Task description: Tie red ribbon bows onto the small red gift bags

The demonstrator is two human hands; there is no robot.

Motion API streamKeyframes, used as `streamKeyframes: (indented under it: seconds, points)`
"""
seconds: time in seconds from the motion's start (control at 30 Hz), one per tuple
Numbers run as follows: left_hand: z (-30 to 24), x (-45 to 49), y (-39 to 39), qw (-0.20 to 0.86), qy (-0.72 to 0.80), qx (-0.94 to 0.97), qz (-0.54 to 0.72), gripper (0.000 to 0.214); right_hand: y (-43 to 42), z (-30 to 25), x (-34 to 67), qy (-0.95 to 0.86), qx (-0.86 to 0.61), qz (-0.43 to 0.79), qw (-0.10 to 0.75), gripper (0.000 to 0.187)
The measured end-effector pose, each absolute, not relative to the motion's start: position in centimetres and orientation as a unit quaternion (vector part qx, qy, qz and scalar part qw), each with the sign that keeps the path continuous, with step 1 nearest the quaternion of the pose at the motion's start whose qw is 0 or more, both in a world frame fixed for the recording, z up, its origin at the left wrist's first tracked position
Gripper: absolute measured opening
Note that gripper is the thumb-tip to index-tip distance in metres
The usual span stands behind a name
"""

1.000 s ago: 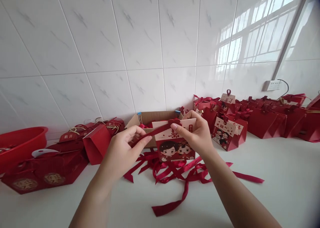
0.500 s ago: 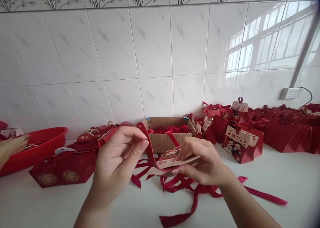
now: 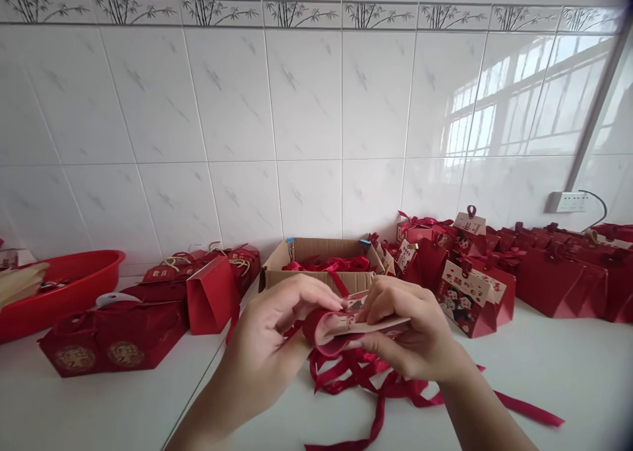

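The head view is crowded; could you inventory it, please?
Wall tiles: many, white, behind
Tile border: one, patterned grey, top
Socket: one, white, right wall
Cable: one, dark, at socket
Counter: one, white, beneath
Printed carton: one, red and cream, centre
Strap: one, red, curled against carton
Ribbons: several, red, on counter
Cardboard box with ribbons: one, brown, behind carton
Right boxes: many, red and cream, near wall
Basin: one, red, far left
Left boxes: several, red, beside basin
Probable other person's hand: one, blurred, at basin
Left hand: one, bare, touching strap
Right hand: one, bare, gripping carton
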State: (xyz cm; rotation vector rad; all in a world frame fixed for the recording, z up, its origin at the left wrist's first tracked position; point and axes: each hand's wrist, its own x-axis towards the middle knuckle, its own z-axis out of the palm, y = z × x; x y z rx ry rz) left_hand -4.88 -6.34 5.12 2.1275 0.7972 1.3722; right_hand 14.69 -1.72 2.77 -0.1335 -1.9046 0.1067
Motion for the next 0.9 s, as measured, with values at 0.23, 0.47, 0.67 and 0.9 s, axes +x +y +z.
streamKeyframes:
  seconds: [0.23, 0.47, 0.67, 0.9]
  points:
    - [4.7, -4.49, -6.57, 0.288, 0.308, 0.746, 0.515, 0.013, -1.82, 2.9, 14.95, -0.81, -0.047, 0.049, 0.582, 0.022]
    - [4.74, -4.19, -6.57, 0.259, 0.297, 0.748, 0.533, 0.023, -1.95, 2.95, 15.02, -0.807, -0.044, 0.06, 0.586, 0.02]
    - [4.89, -4.26, -6.87, 0.232, 0.291, 0.761, 0.532, 0.022, -1.81, 2.93, 14.94, -0.804, -0.051, 0.071, 0.588, 0.019]
    - [4.6, -4.44, -6.62, 0.243, 0.278, 0.782, 0.503, 0.02, -1.73, 3.05, 15.07, -0.795, -0.049, 0.064, 0.601, 0.021]
